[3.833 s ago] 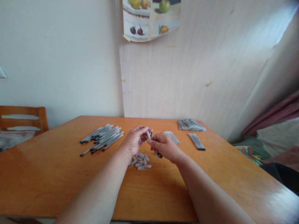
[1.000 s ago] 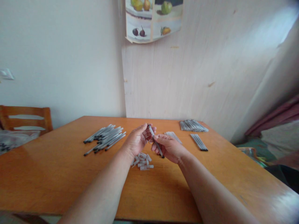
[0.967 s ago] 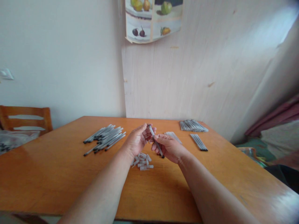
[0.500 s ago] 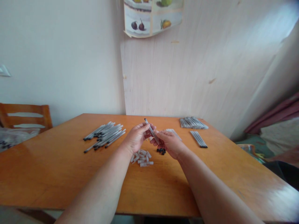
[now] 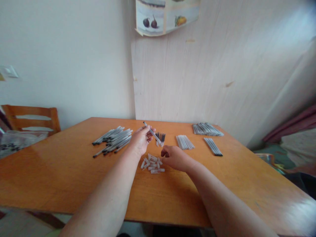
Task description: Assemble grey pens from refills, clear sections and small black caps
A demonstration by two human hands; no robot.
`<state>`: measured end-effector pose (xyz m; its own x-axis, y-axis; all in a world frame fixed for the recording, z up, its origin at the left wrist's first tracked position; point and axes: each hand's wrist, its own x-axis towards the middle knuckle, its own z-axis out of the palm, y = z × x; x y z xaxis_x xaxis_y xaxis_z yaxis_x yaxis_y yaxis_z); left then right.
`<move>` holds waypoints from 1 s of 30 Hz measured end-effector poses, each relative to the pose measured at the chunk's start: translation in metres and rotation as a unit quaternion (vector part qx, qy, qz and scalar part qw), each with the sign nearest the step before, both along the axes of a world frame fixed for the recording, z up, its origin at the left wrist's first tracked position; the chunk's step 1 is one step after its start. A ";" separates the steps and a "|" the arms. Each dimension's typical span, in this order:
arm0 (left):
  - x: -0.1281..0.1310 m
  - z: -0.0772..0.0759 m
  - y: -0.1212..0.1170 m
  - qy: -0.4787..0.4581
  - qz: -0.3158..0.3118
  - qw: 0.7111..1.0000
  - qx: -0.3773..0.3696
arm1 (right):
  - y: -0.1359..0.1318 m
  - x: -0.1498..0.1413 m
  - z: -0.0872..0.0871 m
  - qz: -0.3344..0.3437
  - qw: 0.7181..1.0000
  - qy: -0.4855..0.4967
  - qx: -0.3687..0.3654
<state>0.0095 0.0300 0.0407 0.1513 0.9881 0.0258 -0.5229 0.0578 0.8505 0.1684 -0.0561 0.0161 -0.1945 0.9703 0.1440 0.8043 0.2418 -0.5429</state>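
A slim clear pen with a dark tip slants up out of my left hand, pinched between thumb and fingers above the table. Lower and to the right, my right hand hovers close to the tabletop with its fingers curled together. Whatever its fingertips may hold is hidden. Just left of it lies a loose heap of clear pen caps. Behind the hands lie several short dark pen refills. A row of clear pen barrels sits to the right of these.
A large pile of pens with black ends covers the left part of the wooden table. At the right are a small row of pens and a bundle of pens. A chair stands at left.
My right hand has let go of the pen and moved down to the table, over where small black pieces lay. My left hand keeps the pen, slightly further left. The refills now show.
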 end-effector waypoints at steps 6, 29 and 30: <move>0.000 0.000 0.000 -0.001 -0.004 1.000 -0.001 | -0.004 -0.004 0.000 0.011 0.997 -0.079 -0.020; -0.002 -0.002 0.003 -0.019 -0.018 1.000 0.013 | -0.004 -0.007 0.002 -0.046 0.989 -0.142 -0.011; -0.002 -0.002 0.003 -0.022 -0.018 1.000 0.014 | -0.003 -0.006 0.002 -0.049 0.990 -0.130 -0.006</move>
<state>0.0076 0.0328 0.0389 0.1844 0.9810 0.0611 -0.5573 0.0531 0.8286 0.1626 -0.0590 0.0179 -0.1284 0.9876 0.0901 0.9366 0.1507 -0.3162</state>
